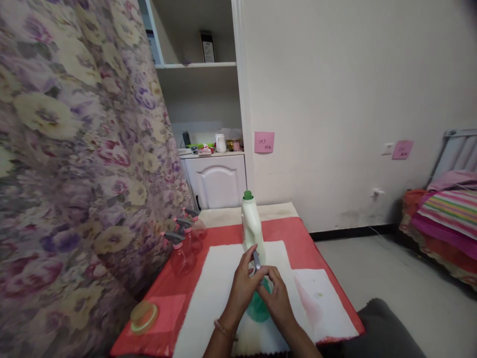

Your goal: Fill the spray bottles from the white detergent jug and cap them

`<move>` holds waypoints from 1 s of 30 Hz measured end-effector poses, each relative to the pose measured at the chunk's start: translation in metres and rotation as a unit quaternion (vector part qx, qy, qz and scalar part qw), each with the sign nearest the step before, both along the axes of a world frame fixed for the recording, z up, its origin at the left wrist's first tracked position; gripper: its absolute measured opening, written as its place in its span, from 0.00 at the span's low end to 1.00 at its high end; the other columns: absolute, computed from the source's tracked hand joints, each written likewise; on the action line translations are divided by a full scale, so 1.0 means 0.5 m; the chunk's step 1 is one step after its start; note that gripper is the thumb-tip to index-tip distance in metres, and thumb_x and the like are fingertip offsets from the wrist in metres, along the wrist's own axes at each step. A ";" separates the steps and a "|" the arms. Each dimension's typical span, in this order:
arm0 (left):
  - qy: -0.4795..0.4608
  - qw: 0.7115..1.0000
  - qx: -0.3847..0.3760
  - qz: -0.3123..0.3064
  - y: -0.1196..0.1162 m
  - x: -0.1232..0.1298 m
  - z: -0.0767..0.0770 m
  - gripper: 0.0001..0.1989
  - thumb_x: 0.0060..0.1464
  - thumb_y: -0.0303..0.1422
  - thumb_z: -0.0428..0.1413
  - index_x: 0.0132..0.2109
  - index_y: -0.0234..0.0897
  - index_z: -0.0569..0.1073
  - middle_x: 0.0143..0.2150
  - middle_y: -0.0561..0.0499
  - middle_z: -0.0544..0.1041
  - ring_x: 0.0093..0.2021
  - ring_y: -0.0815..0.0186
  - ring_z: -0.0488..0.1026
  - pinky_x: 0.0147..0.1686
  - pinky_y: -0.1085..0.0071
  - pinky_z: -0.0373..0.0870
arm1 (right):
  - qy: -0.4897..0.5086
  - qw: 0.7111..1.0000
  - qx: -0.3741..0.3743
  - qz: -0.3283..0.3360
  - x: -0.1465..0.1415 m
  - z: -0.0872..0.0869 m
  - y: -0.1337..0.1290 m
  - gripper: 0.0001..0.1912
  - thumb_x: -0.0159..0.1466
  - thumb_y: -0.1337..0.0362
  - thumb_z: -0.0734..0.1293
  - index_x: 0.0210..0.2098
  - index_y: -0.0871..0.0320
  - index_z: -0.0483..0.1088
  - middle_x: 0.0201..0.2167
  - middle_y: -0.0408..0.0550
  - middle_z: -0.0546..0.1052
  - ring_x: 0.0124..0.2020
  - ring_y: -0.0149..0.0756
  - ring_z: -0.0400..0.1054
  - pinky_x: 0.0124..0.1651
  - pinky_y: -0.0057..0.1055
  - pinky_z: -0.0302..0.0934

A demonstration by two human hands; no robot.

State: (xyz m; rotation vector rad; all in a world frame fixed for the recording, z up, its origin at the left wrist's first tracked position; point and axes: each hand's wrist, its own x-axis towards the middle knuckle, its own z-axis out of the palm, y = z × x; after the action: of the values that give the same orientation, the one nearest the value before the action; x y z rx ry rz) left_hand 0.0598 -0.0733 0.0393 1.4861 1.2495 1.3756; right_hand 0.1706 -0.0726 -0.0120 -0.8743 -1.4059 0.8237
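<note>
A green see-through spray bottle [258, 311] stands on the white cloth in front of me, its grey spray head [257, 260] uppermost. My left hand [243, 279] has its fingers closed about the spray head. On the other side my right hand [275, 294] pinches at the bottle's neck, just under the head. The fingers hide the neck and collar. Just behind the spray bottle rises a tall pale green jug [252, 223] with a green neck, upright and touched by neither hand as far as I can see.
Several clear pink spray bottles [183, 258] with grey heads line the table's left edge. A round yellowish lid or roll [144, 316] lies near left on the red cloth [286, 231]. A stained white sheet [324, 303] lies at right. A floral curtain [74, 149] hangs close on the left.
</note>
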 end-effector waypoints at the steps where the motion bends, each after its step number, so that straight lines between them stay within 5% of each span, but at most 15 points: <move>1: -0.001 1.000 0.002 0.000 0.001 0.000 -0.001 0.30 0.50 0.31 0.58 0.62 0.42 0.64 0.62 0.43 0.67 0.60 0.54 0.66 0.54 0.59 0.67 | -0.001 1.000 0.003 0.003 0.001 0.000 0.001 0.13 0.54 0.71 0.66 0.39 0.55 0.72 0.38 0.46 0.76 0.43 0.42 0.71 0.47 0.35 0.65; 13: -0.003 1.000 -0.004 0.011 0.003 0.000 -0.002 0.32 0.49 0.33 0.60 0.62 0.43 0.65 0.62 0.43 0.68 0.59 0.54 0.68 0.52 0.60 0.69 | -0.011 1.000 -0.002 -0.025 -0.010 -0.015 0.001 0.10 0.55 0.70 0.64 0.37 0.54 0.70 0.35 0.44 0.73 0.41 0.42 0.69 0.46 0.37 0.65; 18: -0.049 0.998 -0.026 0.002 -0.003 -0.005 -0.017 0.38 0.53 0.41 0.57 0.67 0.39 0.53 0.64 0.38 0.65 0.59 0.56 0.69 0.51 0.63 0.71 | -0.013 0.999 -0.023 -0.041 0.001 -0.076 -0.010 0.28 0.49 0.68 0.71 0.51 0.54 0.67 0.47 0.50 0.74 0.51 0.48 0.68 0.54 0.43 0.64; 24: -0.063 0.991 -0.051 0.105 -0.041 -0.044 -0.094 0.33 0.58 0.53 0.47 0.64 0.37 0.60 0.60 0.39 0.70 0.62 0.56 0.66 0.60 0.58 0.62 | -0.011 0.998 -0.045 -0.046 0.011 -0.174 -0.026 0.38 0.46 0.65 0.74 0.56 0.55 0.64 0.51 0.53 0.72 0.54 0.53 0.67 0.56 0.47 0.63; 30: -0.041 0.993 -0.079 0.072 -0.058 -0.067 -0.188 0.31 0.51 0.57 0.52 0.50 0.36 0.75 0.53 0.42 0.78 0.57 0.51 0.70 0.62 0.52 0.60 | -0.002 0.999 -0.042 -0.030 0.006 -0.187 -0.031 0.38 0.49 0.65 0.73 0.59 0.53 0.62 0.54 0.52 0.71 0.57 0.53 0.65 0.59 0.47 0.61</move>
State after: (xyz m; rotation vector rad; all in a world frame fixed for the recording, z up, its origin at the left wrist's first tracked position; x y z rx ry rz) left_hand 0.0263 -0.1024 -0.0545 1.2413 1.4007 1.3815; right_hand 0.1735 -0.0883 -0.1055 -0.9794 -1.3493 0.8400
